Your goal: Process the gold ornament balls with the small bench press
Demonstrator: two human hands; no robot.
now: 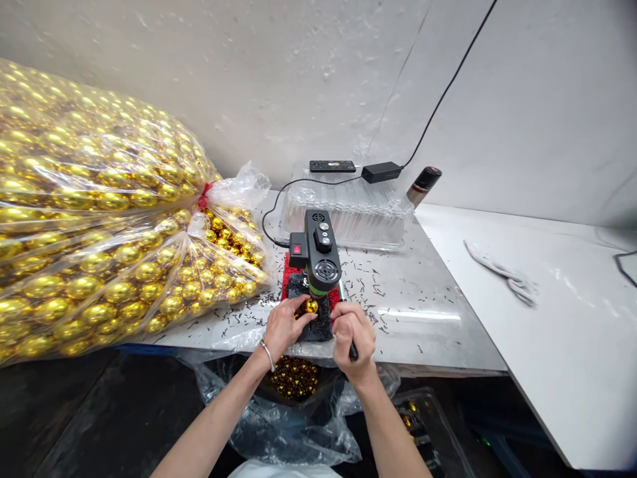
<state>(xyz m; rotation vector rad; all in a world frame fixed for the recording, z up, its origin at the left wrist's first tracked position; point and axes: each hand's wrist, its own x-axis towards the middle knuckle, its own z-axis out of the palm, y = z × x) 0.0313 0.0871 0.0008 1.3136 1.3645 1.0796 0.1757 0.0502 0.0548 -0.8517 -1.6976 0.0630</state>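
Observation:
Between the thumb and fingers of my left hand [284, 326] is a shiny gold ball [311, 306], held right under the head of a small black press-like machine [323, 249]. My right hand [352, 337] is closed around the machine's lever handle [353, 350], whose black end sticks out below the fist. A red switch [297, 249] sits on the machine's left side. Under the machine lies a red mat [287, 273], partly covered by black scraps. The ball's underside and the spot where it meets the machine are partly hidden.
Large clear bags of gold balls [99, 252] fill the left. Behind the machine stand stacked clear plastic trays [348, 206], with a power adapter [382, 172] and a dark phone-like slab [332, 166] on top. A spray can [424, 186] stands behind. Below the table edge, an open bag [293, 378] holds gold balls.

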